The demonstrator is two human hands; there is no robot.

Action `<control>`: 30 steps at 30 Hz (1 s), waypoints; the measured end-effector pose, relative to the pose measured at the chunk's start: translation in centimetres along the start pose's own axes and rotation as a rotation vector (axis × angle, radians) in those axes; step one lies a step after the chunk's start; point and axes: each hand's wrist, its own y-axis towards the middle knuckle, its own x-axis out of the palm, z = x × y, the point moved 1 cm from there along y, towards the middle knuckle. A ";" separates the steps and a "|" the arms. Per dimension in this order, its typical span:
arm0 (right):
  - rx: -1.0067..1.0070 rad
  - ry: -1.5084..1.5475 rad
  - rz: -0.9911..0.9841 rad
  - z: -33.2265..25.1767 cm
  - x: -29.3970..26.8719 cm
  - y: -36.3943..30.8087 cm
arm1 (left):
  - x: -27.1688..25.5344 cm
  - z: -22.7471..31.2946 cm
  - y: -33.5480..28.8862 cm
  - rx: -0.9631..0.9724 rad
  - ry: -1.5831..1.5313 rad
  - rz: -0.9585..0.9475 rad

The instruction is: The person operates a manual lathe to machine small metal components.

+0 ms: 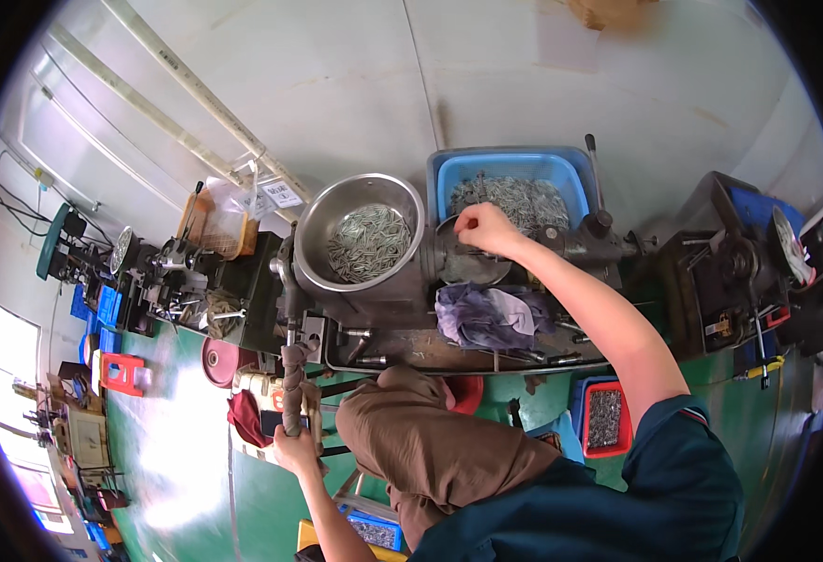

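Observation:
My left hand (296, 451) is closed round the lower end of a cloth-wrapped lever (292, 384) at the left front of a bench machine. My right hand (488, 230) is held with its fingertips pinched together over a round metal pan (477, 269) at the machine's middle. Whatever sits in the pinch is too small to make out. Left of that hand, a steel bowl (309, 251) holds many small metal pins. Behind it, more metal pieces fill a blue plastic bin (566, 169). A crumpled purple rag (472, 320) lies in front of the pan.
An upright lever (594, 169) rises right of the blue bin. Below the bench edge stand a red tray (629, 426) of small parts and a blue tray (385, 521). A red stool (123, 374) is off to the left. Another machine (725, 281) stands at the right.

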 end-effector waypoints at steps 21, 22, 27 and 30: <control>0.041 -0.144 -0.121 -0.1 1.3 -0.6 | 0.2 -0.3 0.2 -0.073 0.015 -0.081; 0.041 -0.145 -0.121 -0.4 1.3 -0.7 | 0.2 -0.3 0.2 -0.071 0.007 -0.078; 0.062 -0.244 -0.135 -0.8 1.3 -1.0 | 0.2 0.0 0.1 -0.062 0.021 -0.084; 0.044 -0.263 -0.121 -1.0 1.5 -1.1 | 0.4 -0.1 0.1 -0.008 0.004 -0.002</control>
